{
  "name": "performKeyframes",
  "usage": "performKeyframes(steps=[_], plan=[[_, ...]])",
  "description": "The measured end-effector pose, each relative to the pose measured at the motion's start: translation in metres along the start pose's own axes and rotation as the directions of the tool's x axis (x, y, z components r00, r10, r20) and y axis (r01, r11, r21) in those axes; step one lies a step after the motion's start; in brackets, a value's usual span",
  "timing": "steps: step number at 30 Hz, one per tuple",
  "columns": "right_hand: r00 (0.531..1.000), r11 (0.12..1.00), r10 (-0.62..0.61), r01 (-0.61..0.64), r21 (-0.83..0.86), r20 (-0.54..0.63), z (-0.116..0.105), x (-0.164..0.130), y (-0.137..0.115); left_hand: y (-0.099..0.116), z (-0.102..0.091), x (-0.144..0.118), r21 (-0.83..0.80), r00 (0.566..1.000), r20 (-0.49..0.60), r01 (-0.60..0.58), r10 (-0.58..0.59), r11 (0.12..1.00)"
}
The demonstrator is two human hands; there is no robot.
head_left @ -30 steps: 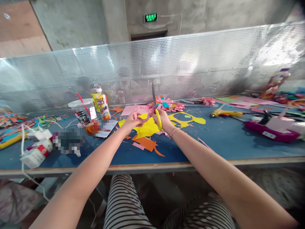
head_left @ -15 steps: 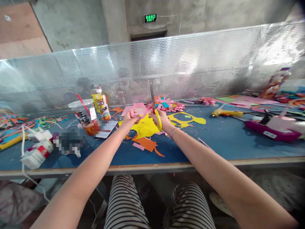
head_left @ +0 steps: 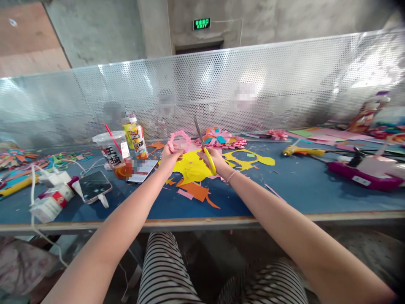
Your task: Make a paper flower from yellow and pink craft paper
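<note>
1. The left hand [head_left: 168,157] was closed on a pink paper cut-out with a wavy edge [head_left: 177,139], pinching its low end and holding it up above the blue counter [head_left: 297,185]
2. The right hand [head_left: 213,159] was closed around the yellow handle of a pair of scissors with grey metal blades [head_left: 202,141]
3. The blades pointed up and a little to the left, just beside the pink paper; I could not tell if they touched it
4. A big yellow paper sheet with cut-out holes [head_left: 193,166] lay on the counter under both hands, with orange paper scraps [head_left: 196,191] near the front edge
5. To the left stood a clear plastic cup with a red straw [head_left: 112,153] and a small yellow drink bottle with a white cap [head_left: 136,137]
6. A dark phone [head_left: 95,185] lay flat near a small white carton [head_left: 49,203]
7. To the right were a yellow glue gun [head_left: 299,150] and a long purple tool [head_left: 363,176], well apart from the hands
8. A shiny metal screen full of small holes [head_left: 284,84] stood along the back of the counter
</note>
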State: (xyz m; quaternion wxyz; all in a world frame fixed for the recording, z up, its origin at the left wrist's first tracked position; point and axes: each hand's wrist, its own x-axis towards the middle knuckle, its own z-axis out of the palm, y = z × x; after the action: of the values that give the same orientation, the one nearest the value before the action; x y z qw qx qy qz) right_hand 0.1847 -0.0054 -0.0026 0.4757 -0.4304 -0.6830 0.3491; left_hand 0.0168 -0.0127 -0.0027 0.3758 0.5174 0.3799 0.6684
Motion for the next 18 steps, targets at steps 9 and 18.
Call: performKeyframes(steps=[9, 18], plan=[[0.999, 1.000, 0.016, -0.015, -0.013, 0.037, -0.0003, 0.0017, 0.0033, 0.0007, 0.0007, 0.0025, -0.091, 0.999, -0.036, -0.005, 0.002, 0.996], [0.994, 0.998, 0.047, -0.043, -0.041, 0.097, 0.0003, -0.0060, 0.0017, 0.0025, 0.0031, -0.0008, -0.121, 1.000, -0.015, -0.026, 0.025, 0.992]])
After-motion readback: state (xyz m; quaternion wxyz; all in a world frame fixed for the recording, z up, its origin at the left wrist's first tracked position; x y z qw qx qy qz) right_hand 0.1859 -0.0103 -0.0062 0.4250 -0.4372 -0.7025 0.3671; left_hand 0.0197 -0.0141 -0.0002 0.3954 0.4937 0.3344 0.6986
